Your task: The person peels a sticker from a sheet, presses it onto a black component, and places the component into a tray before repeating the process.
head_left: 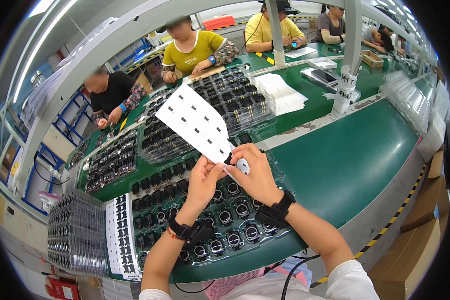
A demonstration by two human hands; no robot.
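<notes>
My left hand point(203, 181) is closed on the lower end of a white sheet point(185, 112) dotted with rows of small black pieces. The sheet slants up and away to the left, its lower right edge bent. Against that edge, the fingers of my right hand point(255, 172) pinch a small black piece point(228, 159); whether it still sticks to the sheet I cannot tell. Below both hands lies a clear plastic tray with rows of black parts point(225, 216), several showing round silver rings. My wrists and forearms hide some of them.
Left of the tray lies a white sheet with black strips point(124, 235), beside stacked clear trays point(77, 235). More filled trays point(157, 137) stand beyond. White papers point(282, 95) and a taped post point(344, 92) are at right. Several people work across the green table point(335, 165).
</notes>
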